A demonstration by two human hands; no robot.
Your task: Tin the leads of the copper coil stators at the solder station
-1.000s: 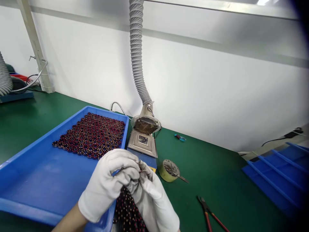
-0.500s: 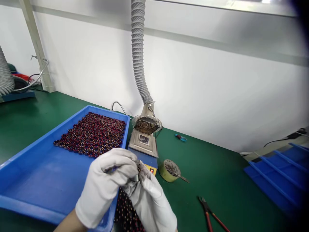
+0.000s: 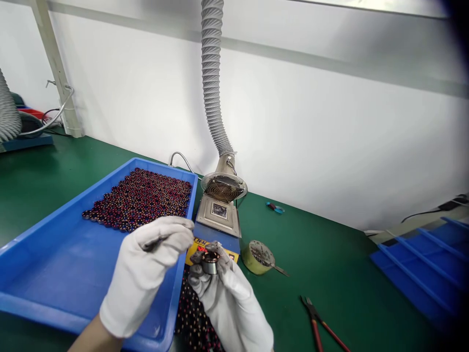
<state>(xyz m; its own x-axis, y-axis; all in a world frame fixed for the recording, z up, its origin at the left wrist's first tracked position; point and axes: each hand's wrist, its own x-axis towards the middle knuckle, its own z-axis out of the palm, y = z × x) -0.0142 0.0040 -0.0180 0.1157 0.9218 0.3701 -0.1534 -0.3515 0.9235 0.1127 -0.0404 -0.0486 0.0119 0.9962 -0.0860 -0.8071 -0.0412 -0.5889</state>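
My right hand (image 3: 232,298), in a white glove with blackened fingertips, grips a small ring-shaped metal part (image 3: 210,264). The part has a silvery outer wall and copper-coloured bits around its top rim. To its upper left, apart from it, is my gloved left hand (image 3: 146,264), over the right side of a blue tray (image 3: 66,274). Its thumb and fingers are pressed together; whatever they may hold is hidden. Many dark red and copper ring-shaped parts (image 3: 146,198) lie massed at the tray's far end. More such parts (image 3: 194,313) are heaped below my hands.
Behind my hands stands a solder pot (image 3: 219,215) under a round fume hood (image 3: 223,186) with a grey hose (image 3: 211,73). To the right are a yellowish tub (image 3: 256,259) with a flat stick, red-handled cutters (image 3: 315,322), small blue snips (image 3: 274,208) and a blue rack (image 3: 425,264).
My left hand has drawn away leftward from the right hand, uncovering the ring-shaped part. The right hand still grips it in nearly the same place.
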